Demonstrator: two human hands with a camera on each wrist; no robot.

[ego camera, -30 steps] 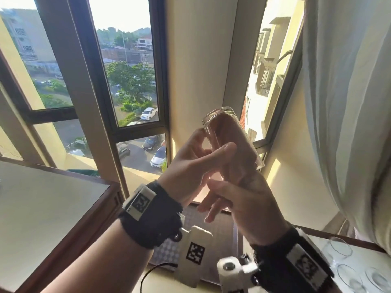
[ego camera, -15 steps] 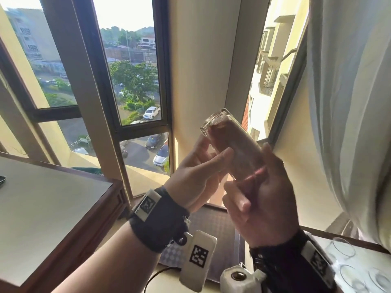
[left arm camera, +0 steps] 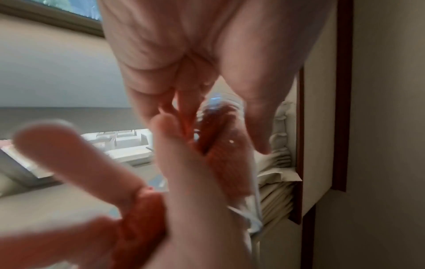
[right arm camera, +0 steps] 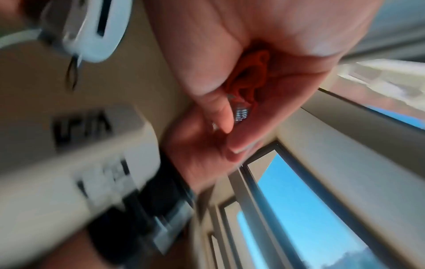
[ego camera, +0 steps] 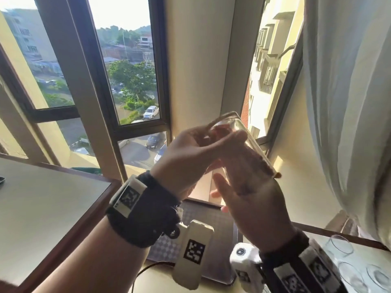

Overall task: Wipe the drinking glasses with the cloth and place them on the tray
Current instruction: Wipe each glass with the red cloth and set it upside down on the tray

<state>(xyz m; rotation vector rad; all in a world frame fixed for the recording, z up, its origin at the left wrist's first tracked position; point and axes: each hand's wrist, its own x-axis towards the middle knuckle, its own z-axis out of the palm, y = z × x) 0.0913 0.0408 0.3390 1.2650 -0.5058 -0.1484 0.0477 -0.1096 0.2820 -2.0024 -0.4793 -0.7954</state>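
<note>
The right wrist view was motion-smeared; only a red cloth (right arm camera: 247, 87) fold showed inside the right hand's (right arm camera: 257, 60) grip. The glass (ego camera: 239, 144) was largely covered by both hands. Spare glasses (ego camera: 341, 246) at lower right were cut by the frame edge.

Upper-floor apartment: window (ego camera: 135, 81), curtain (ego camera: 349, 102)

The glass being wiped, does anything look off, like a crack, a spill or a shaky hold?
Nothing stands out. The glass is held tilted in the air between the left hand and right hand, with the orange cloth stuffed inside. No crack or spill shows, though motion blur hides fine detail.
</note>
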